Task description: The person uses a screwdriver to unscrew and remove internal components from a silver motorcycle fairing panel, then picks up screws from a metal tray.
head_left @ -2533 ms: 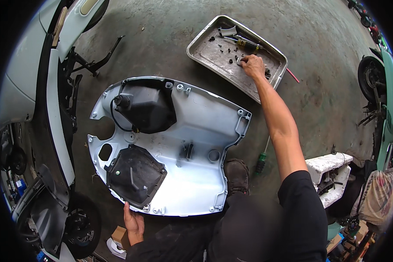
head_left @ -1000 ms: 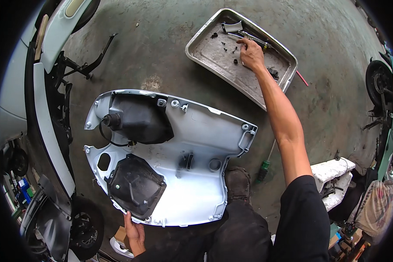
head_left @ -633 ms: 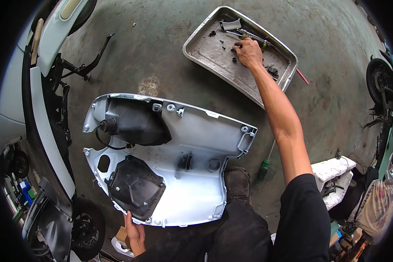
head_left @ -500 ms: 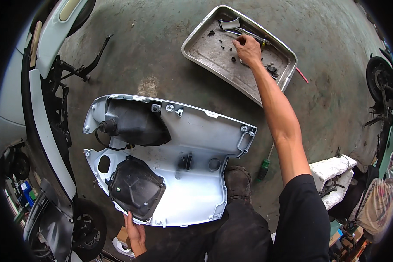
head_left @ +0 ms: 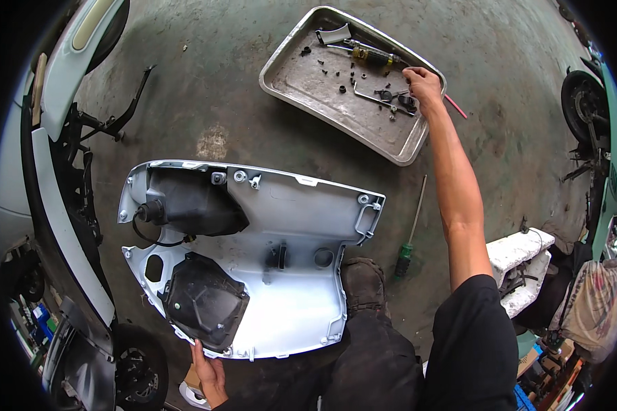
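A large white scooter body panel (head_left: 288, 260) lies inner side up on the concrete floor, with a black box (head_left: 192, 202) and a black cover (head_left: 202, 301) fixed to it. My left hand (head_left: 209, 373) holds the panel's near edge. My right hand (head_left: 424, 85) reaches far out to a metal tray (head_left: 301, 79) and rests at its right rim, fingers curled over small black parts; whether it grips one is hidden. In the tray lie several screws, a bent hex key (head_left: 373, 99) and a yellow-handled screwdriver (head_left: 370, 56).
A green-handled screwdriver (head_left: 410, 236) lies on the floor right of the panel, a red stick (head_left: 456, 106) beside the tray. A stripped pale scooter (head_left: 55, 171) stands at the left, another scooter (head_left: 593, 123) at the right. A white foam block (head_left: 521, 264) sits by my right knee.
My right hand has slid from the middle of the tray to its right rim. The view has shifted slightly; my left hand stays on the panel edge.
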A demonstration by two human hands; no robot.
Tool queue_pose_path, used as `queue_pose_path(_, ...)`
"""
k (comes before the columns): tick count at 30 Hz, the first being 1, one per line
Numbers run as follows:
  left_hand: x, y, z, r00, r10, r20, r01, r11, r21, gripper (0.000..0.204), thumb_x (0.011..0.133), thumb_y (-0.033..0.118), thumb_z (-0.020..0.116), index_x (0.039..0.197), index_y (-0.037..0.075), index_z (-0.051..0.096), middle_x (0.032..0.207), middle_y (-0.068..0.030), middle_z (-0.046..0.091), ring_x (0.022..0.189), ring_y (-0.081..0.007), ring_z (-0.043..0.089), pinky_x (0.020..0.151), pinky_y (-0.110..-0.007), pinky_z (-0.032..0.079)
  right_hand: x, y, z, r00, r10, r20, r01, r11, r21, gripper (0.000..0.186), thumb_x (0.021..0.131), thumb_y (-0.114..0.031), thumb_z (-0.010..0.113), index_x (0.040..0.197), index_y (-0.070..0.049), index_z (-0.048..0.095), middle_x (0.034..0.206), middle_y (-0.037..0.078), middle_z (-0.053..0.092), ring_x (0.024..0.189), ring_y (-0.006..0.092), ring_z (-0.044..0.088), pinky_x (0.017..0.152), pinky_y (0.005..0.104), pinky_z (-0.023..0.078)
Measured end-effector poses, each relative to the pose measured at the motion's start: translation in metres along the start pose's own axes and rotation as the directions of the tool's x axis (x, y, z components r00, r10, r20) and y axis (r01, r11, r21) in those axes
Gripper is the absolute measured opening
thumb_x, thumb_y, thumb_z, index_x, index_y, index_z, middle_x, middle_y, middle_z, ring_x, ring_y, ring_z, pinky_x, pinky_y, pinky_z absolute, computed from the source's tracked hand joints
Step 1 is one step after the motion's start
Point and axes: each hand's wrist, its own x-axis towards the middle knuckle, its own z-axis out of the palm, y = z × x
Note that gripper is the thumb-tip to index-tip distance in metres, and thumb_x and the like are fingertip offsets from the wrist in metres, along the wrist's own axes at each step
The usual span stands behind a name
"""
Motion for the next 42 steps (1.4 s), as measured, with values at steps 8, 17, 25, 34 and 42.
queue_pose_path(8, -0.002, -0.003, -0.012, 1.000, -0.014, -0.021, 0.014, 1.000, 0.003, 0.062, 0.103, 0.035, 0.053, 0.156, 0.011, 0.030, 0.155, -0.0103, 0.040, 0.136, -0.0291, 0.046, 0.109, -0.046, 0.043, -0.025, -0.024, 0.003, 0.957, -0.144, 0.251, 0.266, 0.776, -0.572, 0.032, 0.083, -0.032, 0.068, 0.108, -0.015, 0.078, 0.107, 0.018, 0.074, 0.104, 0.0335, 0.070, 0.097, 0.0387, 0.052)
queue_pose_path(17, -0.005, -0.001, -0.008, 0.999, -0.020, -0.043, 0.021, 0.999, 0.027, 0.063, 0.103, 0.036, 0.053, 0.156, 0.011, 0.030, 0.154, -0.0120, 0.041, 0.133, -0.0288, 0.051, 0.105, -0.044, 0.047, -0.069, -0.037, -0.021, 0.898, -0.119, 0.424, 0.364, 0.743, -0.561, 0.030, 0.081, -0.024, 0.068, 0.106, -0.011, 0.079, 0.097, 0.021, 0.074, 0.091, 0.0313, 0.073, 0.088, 0.0389, 0.055)
queue_pose_path(25, 0.001, -0.005, -0.013, 0.998, -0.055, -0.033, 0.053, 0.997, -0.058, 0.057, 0.104, 0.037, 0.053, 0.150, 0.007, 0.037, 0.149, -0.0120, 0.047, 0.129, -0.0279, 0.054, 0.102, -0.043, 0.049, -0.087, -0.027, -0.029, 0.831, -0.165, 0.531, 0.491, 0.667, -0.560, 0.034, 0.081, -0.014, 0.064, 0.112, -0.016, 0.077, 0.106, 0.018, 0.073, 0.100, 0.0347, 0.070, 0.092, 0.0423, 0.054)
queue_pose_path(34, -0.007, -0.004, -0.004, 0.998, -0.028, -0.049, 0.026, 0.999, -0.039, 0.059, 0.104, 0.040, 0.052, 0.150, 0.007, 0.038, 0.147, -0.0122, 0.048, 0.127, -0.0272, 0.055, 0.100, -0.043, 0.050, -0.100, -0.036, -0.019, 0.866, -0.134, 0.482, 0.475, 0.525, -0.707, 0.026, 0.082, -0.017, 0.072, 0.108, -0.019, 0.077, 0.106, 0.014, 0.074, 0.100, 0.0346, 0.069, 0.090, 0.0435, 0.055)
queue_pose_path(42, -0.005, -0.006, -0.010, 0.999, -0.033, -0.007, 0.033, 0.999, -0.023, 0.058, 0.104, 0.040, 0.051, 0.151, 0.008, 0.036, 0.148, -0.0121, 0.047, 0.127, -0.0273, 0.055, 0.098, -0.042, 0.050, -0.087, -0.023, -0.012, 0.875, -0.150, 0.461, 0.430, 0.679, -0.595, 0.018, 0.088, -0.017, 0.069, 0.104, -0.009, 0.076, 0.100, 0.014, 0.075, 0.093, 0.0312, 0.072, 0.081, 0.0416, 0.056)
